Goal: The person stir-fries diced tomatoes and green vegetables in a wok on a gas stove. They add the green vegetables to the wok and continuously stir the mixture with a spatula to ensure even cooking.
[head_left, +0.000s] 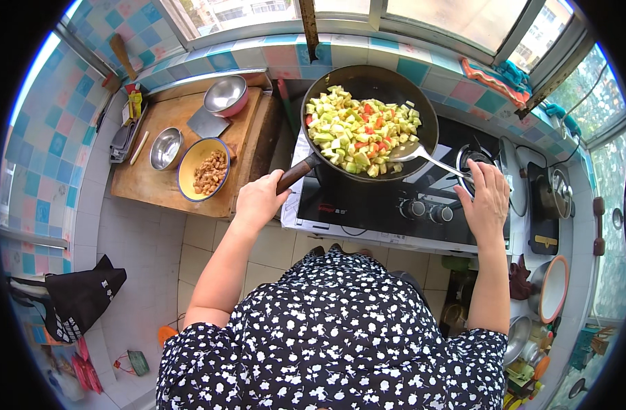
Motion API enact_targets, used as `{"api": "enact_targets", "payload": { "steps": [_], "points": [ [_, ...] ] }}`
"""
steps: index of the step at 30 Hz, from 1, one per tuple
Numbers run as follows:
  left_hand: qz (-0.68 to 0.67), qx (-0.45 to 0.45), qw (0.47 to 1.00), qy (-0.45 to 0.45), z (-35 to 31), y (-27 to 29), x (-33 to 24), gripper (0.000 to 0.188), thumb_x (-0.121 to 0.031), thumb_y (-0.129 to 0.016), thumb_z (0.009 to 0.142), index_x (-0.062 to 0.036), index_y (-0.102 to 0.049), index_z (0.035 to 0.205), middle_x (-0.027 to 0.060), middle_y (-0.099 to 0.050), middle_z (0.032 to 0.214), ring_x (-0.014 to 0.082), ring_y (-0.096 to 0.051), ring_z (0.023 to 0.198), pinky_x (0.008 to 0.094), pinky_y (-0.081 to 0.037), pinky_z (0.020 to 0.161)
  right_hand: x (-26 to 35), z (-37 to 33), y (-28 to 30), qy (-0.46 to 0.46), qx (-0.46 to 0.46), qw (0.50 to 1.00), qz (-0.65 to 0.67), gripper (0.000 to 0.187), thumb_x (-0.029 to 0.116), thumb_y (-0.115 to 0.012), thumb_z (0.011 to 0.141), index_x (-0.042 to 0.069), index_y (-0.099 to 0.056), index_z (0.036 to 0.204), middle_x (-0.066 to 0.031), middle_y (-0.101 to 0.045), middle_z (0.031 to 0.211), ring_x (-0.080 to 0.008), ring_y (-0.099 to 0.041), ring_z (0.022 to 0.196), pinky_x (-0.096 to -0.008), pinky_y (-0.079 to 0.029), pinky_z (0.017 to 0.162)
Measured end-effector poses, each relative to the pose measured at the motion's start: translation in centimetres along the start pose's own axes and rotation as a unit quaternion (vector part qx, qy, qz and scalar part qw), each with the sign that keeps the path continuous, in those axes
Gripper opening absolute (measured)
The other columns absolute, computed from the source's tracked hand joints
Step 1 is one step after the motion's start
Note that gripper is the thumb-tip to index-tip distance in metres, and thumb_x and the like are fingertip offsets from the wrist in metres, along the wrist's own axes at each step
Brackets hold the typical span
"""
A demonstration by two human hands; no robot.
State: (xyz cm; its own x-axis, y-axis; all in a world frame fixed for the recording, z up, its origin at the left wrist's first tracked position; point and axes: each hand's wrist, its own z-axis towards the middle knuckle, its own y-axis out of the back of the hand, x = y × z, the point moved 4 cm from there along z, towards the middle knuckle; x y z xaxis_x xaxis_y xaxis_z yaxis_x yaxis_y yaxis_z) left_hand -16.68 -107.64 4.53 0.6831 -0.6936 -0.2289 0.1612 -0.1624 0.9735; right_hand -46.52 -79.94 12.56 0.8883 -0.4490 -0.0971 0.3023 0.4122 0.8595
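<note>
My left hand [259, 201] is closed around the dark handle [298, 174] of a wok [429, 113], which sits over the far left part of a black gas stove [367, 208]. Diced pale green vegetable [357, 130] mixed with small red pieces fills much of the wok. A metal spatula [436, 161] rests with its blade among the dice at the wok's right side. Its handle runs into my right hand [488, 198], between thumb and fingers, above the stove's right burner [478, 156]. The handle's far end is hidden by that hand.
Left of the stove, a wooden board [135, 181] carries a yellow bowl [184, 179] of browned diced food, two metal bowls [166, 148] [225, 94] and a cleaver blade [207, 123]. A lidded pot [553, 191] stands at right. Tiled wall and windows lie behind.
</note>
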Motion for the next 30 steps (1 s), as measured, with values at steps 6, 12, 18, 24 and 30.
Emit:
{"api": "enact_targets", "payload": {
  "steps": [6,12,18,24,30],
  "points": [
    [-0.035,-0.004,0.999,-0.005,-0.2,-0.2,-0.5,0.039,-0.033,-0.069,0.082,-0.014,-0.059,0.114,0.0138,-0.069,0.091,0.0343,-0.066,0.084,0.0458,-0.052,0.073,-6.8,-0.4,-5.0,-0.02,0.271,0.962,0.005,0.039,0.023,-0.07,0.082,0.009,-0.056,0.116,-0.0104,-0.066,0.091,-0.0304,-0.064,0.087,-0.0415,-0.05,0.077],
    [-0.046,0.001,0.999,-0.002,-0.4,0.2,0.0,0.04,-0.032,-0.07,0.08,-0.0144,-0.059,0.115,0.0113,-0.069,0.095,0.0325,-0.066,0.087,0.044,-0.052,0.075,-3.5,4.2,5.2,-0.019,0.326,0.945,-0.004,0.023,0.022,-0.069,0.083,0.007,-0.067,0.1,-0.0115,-0.066,0.087,-0.0302,-0.065,0.087,-0.041,-0.049,0.075],
    [-0.055,-0.007,0.998,-0.01,-0.2,-0.4,0.1,0.04,-0.032,-0.069,0.081,-0.0135,-0.059,0.115,0.0105,-0.069,0.097,0.0318,-0.066,0.086,0.0435,-0.053,0.074,1.0,5.4,-2.0,0.074,0.291,0.951,-0.068,0.02,0.021,-0.064,0.087,0.003,-0.064,0.095,-0.0122,-0.066,0.083,-0.029,-0.067,0.083,-0.0385,-0.052,0.073],
    [-0.038,-0.007,0.999,-0.021,-0.3,-0.2,-0.1,0.042,-0.035,-0.069,0.082,-0.0125,-0.058,0.116,0.0094,-0.068,0.095,0.0313,-0.066,0.083,0.0429,-0.053,0.072,0.9,8.7,-5.9,0.039,0.24,0.97,-0.029,0.025,0.021,-0.069,0.084,0.003,-0.054,0.091,-0.0135,-0.065,0.087,-0.0317,-0.065,0.086,-0.0412,-0.052,0.075],
    [-0.033,-0.025,0.999,-0.015,-0.6,-0.8,0.4,0.043,-0.035,-0.069,0.082,-0.0135,-0.058,0.117,0.009,-0.068,0.094,0.0308,-0.066,0.082,0.0422,-0.053,0.07,-0.2,13.3,1.5,0.104,0.218,0.952,-0.188,0.025,0.028,-0.065,0.086,0.009,-0.069,0.071,-0.0116,-0.069,0.072,-0.0248,-0.07,0.076,-0.0354,-0.052,0.067]
  ]
}}
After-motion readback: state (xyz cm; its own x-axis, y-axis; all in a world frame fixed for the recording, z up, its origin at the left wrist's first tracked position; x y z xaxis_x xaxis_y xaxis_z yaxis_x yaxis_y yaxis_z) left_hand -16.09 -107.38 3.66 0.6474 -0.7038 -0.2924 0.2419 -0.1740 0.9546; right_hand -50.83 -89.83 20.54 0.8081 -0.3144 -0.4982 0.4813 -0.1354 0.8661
